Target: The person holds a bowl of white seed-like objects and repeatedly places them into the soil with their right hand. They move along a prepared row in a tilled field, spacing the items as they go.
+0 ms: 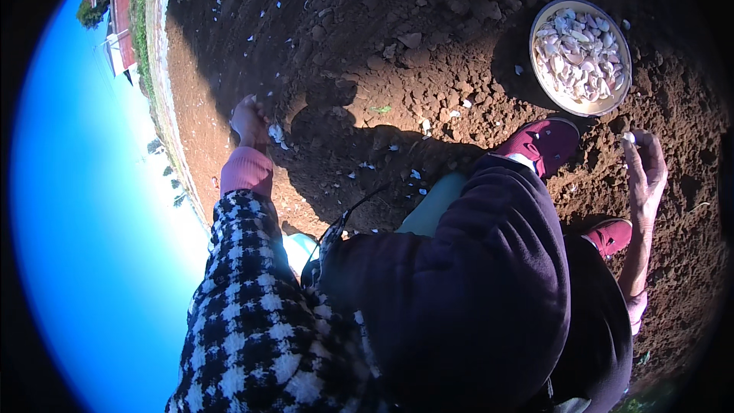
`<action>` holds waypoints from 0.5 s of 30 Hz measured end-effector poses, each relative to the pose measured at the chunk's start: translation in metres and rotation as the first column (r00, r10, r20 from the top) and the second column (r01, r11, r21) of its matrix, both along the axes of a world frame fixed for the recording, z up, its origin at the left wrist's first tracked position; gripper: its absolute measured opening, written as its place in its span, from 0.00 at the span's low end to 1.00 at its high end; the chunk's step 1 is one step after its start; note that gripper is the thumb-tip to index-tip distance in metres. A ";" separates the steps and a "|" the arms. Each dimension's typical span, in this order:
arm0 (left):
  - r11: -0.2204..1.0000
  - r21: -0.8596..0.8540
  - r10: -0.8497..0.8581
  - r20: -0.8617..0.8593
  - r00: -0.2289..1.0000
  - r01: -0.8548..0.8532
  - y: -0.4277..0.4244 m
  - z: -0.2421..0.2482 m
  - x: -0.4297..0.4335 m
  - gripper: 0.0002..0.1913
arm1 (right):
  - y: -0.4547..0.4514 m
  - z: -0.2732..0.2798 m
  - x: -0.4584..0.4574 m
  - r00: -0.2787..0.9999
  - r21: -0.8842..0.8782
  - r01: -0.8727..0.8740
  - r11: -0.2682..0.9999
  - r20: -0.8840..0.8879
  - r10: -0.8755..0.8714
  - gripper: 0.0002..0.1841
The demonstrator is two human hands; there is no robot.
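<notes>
Between the thumb and fingertips of my right hand (647, 169) is a pale garlic clove (629, 137), held above the soil at the right. Above that hand in the picture, a round pale basin (621, 98) with a dark rim holds many garlic cloves (579, 57). My left hand (249, 120) reaches out at the left, close to the ground, its fingers curled. A small white spot shows at its fingertips, but whether it grips a clove cannot be told. Beside its wrist lies a white piece (277, 133), perhaps garlic.
Brown, cloddy soil (441, 89) spreads around me, with white bits scattered over the shaded part. My maroon shoes (545, 146) stand near the basin. A pale teal object (436, 203) shows behind my dark-trousered knee. Buildings (119, 17) and sky are at the far left.
</notes>
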State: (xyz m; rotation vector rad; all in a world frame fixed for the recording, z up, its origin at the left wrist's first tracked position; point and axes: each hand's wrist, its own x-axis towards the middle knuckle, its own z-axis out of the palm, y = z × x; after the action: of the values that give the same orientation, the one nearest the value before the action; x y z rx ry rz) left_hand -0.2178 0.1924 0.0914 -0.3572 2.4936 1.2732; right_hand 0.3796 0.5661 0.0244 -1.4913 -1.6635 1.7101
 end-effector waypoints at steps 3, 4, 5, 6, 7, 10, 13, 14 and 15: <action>0.992 -0.088 0.098 0.111 0.989 -0.088 -0.057 0.005 -0.009 0.12 | -0.007 -0.007 0.015 0.991 -0.031 0.063 0.998 0.116 -0.059 0.10; 0.983 -0.132 0.143 0.113 0.983 -0.127 -0.072 0.001 -0.008 0.12 | -0.011 -0.011 0.017 0.991 0.015 0.067 0.998 0.114 -0.068 0.08; 0.971 -0.174 0.188 0.116 0.975 -0.166 -0.086 -0.003 -0.006 0.12 | -0.013 -0.012 0.021 0.984 0.053 0.078 0.996 0.156 -0.086 0.08; 0.975 -0.174 0.168 0.154 0.974 -0.140 -0.100 -0.006 -0.004 0.11 | -0.014 -0.011 0.024 0.983 0.051 0.093 0.994 0.152 -0.100 0.09; 0.958 -0.204 0.231 0.129 0.964 -0.202 -0.112 -0.011 -0.005 0.10 | -0.016 -0.010 0.028 0.984 0.044 0.101 0.994 0.142 -0.106 0.09; 0.921 -0.200 0.356 0.081 0.931 -0.335 -0.138 -0.037 -0.006 0.11 | -0.014 0.011 0.042 0.970 -0.013 0.084 0.996 0.229 -0.079 0.10; 0.929 -0.065 0.370 0.116 0.922 -0.364 -0.153 -0.064 -0.020 0.14 | -0.015 0.036 0.045 0.966 -0.083 0.172 0.982 0.210 -0.151 0.10; 0.934 0.009 0.350 0.184 0.918 -0.358 -0.156 -0.075 -0.023 0.14 | -0.015 0.046 0.045 0.961 -0.118 0.206 0.971 0.214 -0.178 0.10; 0.908 0.000 0.411 0.192 0.891 -0.419 -0.158 -0.086 -0.028 0.15 | -0.016 0.055 0.045 0.961 -0.149 0.229 0.962 0.191 -0.199 0.09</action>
State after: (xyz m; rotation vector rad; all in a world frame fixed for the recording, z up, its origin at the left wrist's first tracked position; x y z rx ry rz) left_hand -0.2458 0.0348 0.0052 -0.9978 2.2981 1.3637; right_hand 0.4244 0.5502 0.0792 -1.8752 -1.4001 1.6781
